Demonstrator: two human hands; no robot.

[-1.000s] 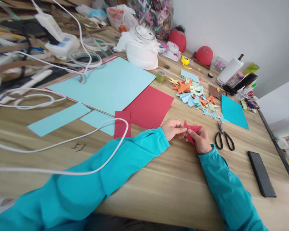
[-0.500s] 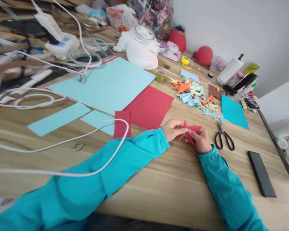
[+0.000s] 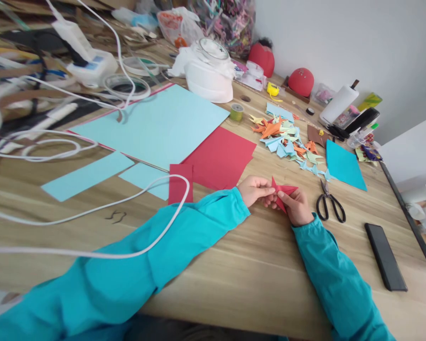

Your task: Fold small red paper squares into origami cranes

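Observation:
Between my hands, just above the wooden table, is a red folded-paper figure [image 3: 286,189] with pointed tips. My left hand [image 3: 254,191] pinches it from the left, thumb pointing inward. My right hand [image 3: 297,205] grips its right side, the thumb pressed on the paper near the middle. The fingers behind the paper are partly hidden. To the right of my right hand lie black-handled scissors [image 3: 330,202]. A pile of folded paper pieces [image 3: 284,139] in orange, blue, yellow and pale green sits beyond my hands.
Red paper sheets [image 3: 220,158] and a large light-blue sheet [image 3: 156,123] lie left of my hands. A white cable [image 3: 175,222] loops across my left sleeve. A black phone [image 3: 386,256] rests at right, near a teal sheet [image 3: 345,165]. A green thread spool [image 3: 236,112] stands behind.
My left thumb has drawn back very slightly to the left on the red paper figure. Both hands otherwise keep their place and hold.

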